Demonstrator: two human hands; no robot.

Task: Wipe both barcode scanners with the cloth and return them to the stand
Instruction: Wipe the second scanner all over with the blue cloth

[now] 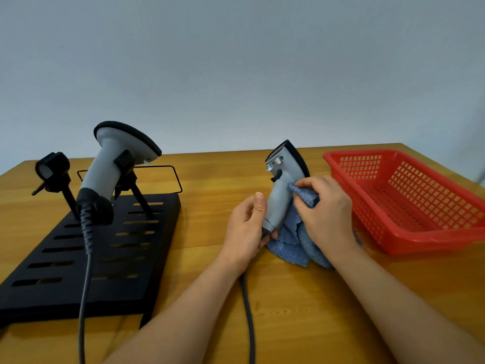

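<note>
Head view: left hand [246,227] grips grey black-topped scanner [284,179] upright.

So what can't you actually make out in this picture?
All in the head view:
- Label on the held scanner: print too small to read.
- Its handle base: hidden by the left hand.
- Blue cloth: partly under the right hand.
- Both cables: cut off by the bottom edge.
- Stand: near corner cut off at left.
</note>
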